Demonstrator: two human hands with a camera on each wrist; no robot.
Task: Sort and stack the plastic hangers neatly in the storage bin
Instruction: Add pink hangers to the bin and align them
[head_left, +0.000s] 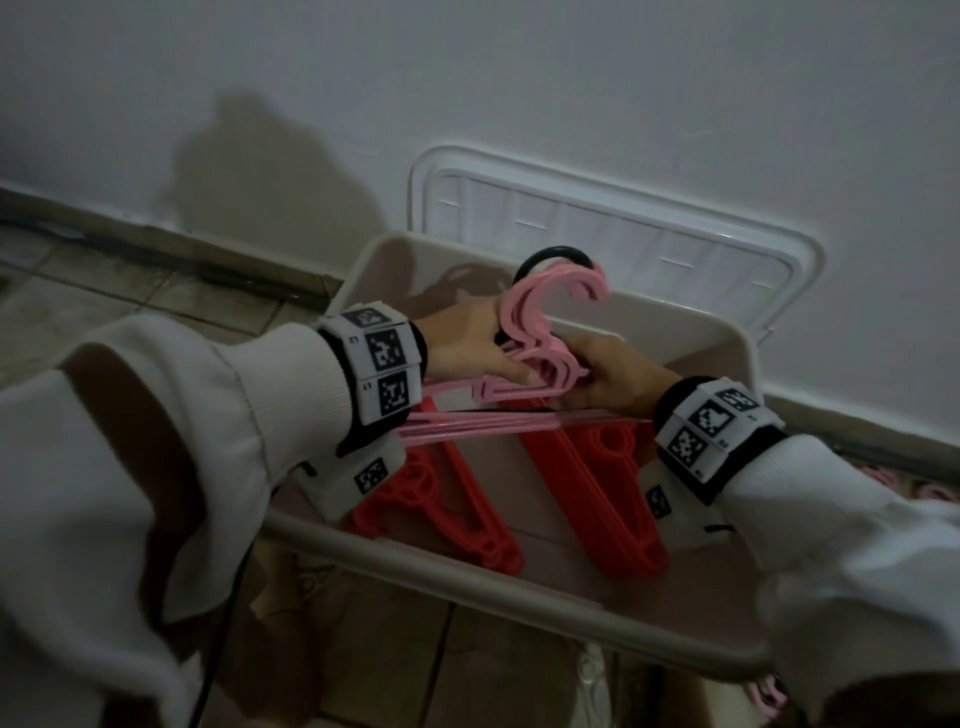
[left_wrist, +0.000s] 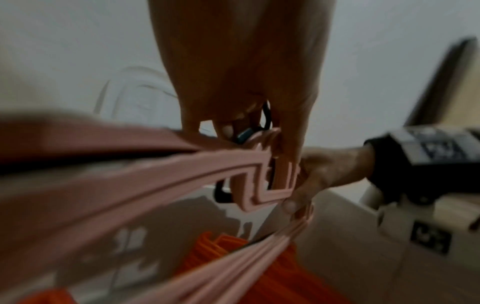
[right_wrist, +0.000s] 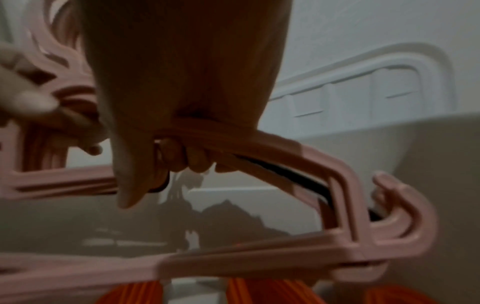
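Note:
Both hands hold a bundle of pink hangers (head_left: 540, 332) above the beige storage bin (head_left: 509, 603). My left hand (head_left: 467, 348) grips the bundle near the necks, fingers curled round the pink hangers (left_wrist: 249, 174). My right hand (head_left: 608, 374) grips the right shoulder of the pink hangers (right_wrist: 298, 164), fingers wrapped round it. A black hanger's hook (head_left: 556, 254) sticks up behind the pink hooks. Two stacks of red hangers (head_left: 587, 483) lie on the bin's floor beneath the bundle; they also show as orange, the red hangers (left_wrist: 259, 267), in the left wrist view.
The bin's white lid (head_left: 623, 244) leans against the white wall behind it. Tiled floor (head_left: 130, 301) stretches to the left. More pink hangers (head_left: 930, 488) lie on the floor at the right edge, and another pink piece (head_left: 769, 696) shows below the bin's near rim.

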